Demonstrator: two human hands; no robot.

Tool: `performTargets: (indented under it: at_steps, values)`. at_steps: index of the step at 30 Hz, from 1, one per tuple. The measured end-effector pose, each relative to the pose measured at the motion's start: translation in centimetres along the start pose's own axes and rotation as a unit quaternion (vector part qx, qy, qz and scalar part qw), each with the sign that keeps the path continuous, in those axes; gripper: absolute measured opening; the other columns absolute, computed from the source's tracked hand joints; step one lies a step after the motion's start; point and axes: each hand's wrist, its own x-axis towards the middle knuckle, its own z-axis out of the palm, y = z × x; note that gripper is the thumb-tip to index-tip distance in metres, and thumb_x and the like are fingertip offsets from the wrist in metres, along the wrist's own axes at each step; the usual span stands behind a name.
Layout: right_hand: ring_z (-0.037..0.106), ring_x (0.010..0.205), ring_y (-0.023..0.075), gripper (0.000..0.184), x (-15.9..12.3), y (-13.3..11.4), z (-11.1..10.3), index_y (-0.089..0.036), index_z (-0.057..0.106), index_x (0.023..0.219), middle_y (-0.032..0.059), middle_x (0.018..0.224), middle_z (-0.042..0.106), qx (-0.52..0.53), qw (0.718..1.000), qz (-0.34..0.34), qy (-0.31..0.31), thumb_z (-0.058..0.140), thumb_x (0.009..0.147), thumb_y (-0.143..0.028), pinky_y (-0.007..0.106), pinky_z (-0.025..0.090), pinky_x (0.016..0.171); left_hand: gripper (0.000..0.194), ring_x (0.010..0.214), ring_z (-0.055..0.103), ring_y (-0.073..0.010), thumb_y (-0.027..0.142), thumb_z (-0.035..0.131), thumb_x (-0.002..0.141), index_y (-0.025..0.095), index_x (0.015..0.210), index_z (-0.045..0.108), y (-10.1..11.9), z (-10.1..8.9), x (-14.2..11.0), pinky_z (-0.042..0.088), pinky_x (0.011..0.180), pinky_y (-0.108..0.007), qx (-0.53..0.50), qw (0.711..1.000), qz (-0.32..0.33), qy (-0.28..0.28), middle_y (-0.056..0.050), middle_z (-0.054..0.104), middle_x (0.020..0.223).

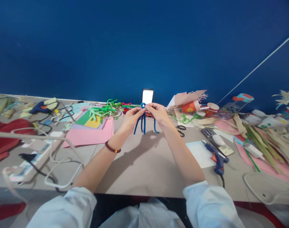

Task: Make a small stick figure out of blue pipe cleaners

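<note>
Blue pipe cleaners (144, 124) are held up in front of me over the table, their tops curled into a small loop and several ends dangling below. My left hand (130, 119) pinches them near the loop from the left. From the right, my right hand (158, 114) pinches at the same loop, with thumb and finger closed; one blue strand hangs beneath this hand. A lit white screen (148, 96) stands upright just behind the hands. Fingertips cover part of the join.
Left are pink paper sheets (87, 136), green pipe cleaners (106, 109) and a power strip (36, 160) with loose cables. On the right lie black scissors (181, 130), a glue gun (218, 158), a phone (207, 133), an orange cup (190, 106) and corn husks (260, 144). A blue wall (144, 47) rises behind.
</note>
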Motion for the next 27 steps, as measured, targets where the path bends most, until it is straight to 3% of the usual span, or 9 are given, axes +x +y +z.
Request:
performTargets:
  at_steps: [6,12,19,23,27]
  values:
    - [0.054,0.057,0.0084,0.028,0.0,0.3,0.4,-0.018,0.061,0.073,-0.0023,0.067,0.06,0.004,1.0,-0.005,-0.002,0.073,0.06,-0.039,0.025,0.05,0.06,0.02,0.062,0.061,-0.0107,0.034,0.074,0.067,0.017,0.078,0.069,-0.5,0.0,0.0,0.05,0.068,-0.024,-0.012,0.999,0.022,0.024,-0.001,0.067,0.07]
    - [0.057,0.064,0.0104,0.029,-0.1,0.1,0.0,-0.019,0.062,0.077,-0.0014,0.072,0.062,-0.007,0.999,-0.017,-0.033,0.073,0.061,-0.041,0.025,0.052,0.061,0.015,0.055,0.058,-0.0099,0.028,0.074,0.065,0.017,0.072,0.066,0.2,0.1,-0.1,0.05,0.057,-0.023,-0.085,0.995,-0.044,0.007,0.0,0.064,0.065]
    - [0.058,0.055,0.0084,0.034,-0.1,-0.2,0.0,-0.019,0.06,0.076,-0.0044,0.065,0.06,0.019,0.999,0.028,-0.019,0.078,0.056,-0.039,0.019,0.046,0.049,0.006,0.052,0.054,-0.0083,0.021,0.067,0.072,0.016,0.072,0.063,0.9,0.5,-0.4,0.052,0.064,-0.026,-0.155,0.982,-0.11,-0.003,0.0,0.06,0.062]
    - [0.06,0.053,0.0084,0.034,0.0,-0.3,-0.3,-0.018,0.063,0.078,-0.0014,0.068,0.065,0.052,0.994,0.068,-0.073,0.078,0.058,-0.04,0.018,0.043,0.046,0.015,0.05,0.05,-0.0088,0.027,0.061,0.079,0.016,0.068,0.06,0.8,0.5,-0.6,0.052,0.06,-0.026,-0.18,0.97,-0.156,-0.051,-0.001,0.053,0.058]
    - [0.062,0.056,0.0086,0.033,-0.2,-0.7,-0.4,-0.017,0.064,0.074,0.0002,0.071,0.067,0.046,0.989,0.069,-0.122,0.078,0.06,-0.043,0.018,0.042,0.046,0.021,0.048,0.048,-0.0082,0.03,0.061,0.08,0.017,0.064,0.057,0.7,0.5,-0.8,0.051,0.057,-0.026,-0.173,0.971,-0.147,-0.072,0.0,0.05,0.057]
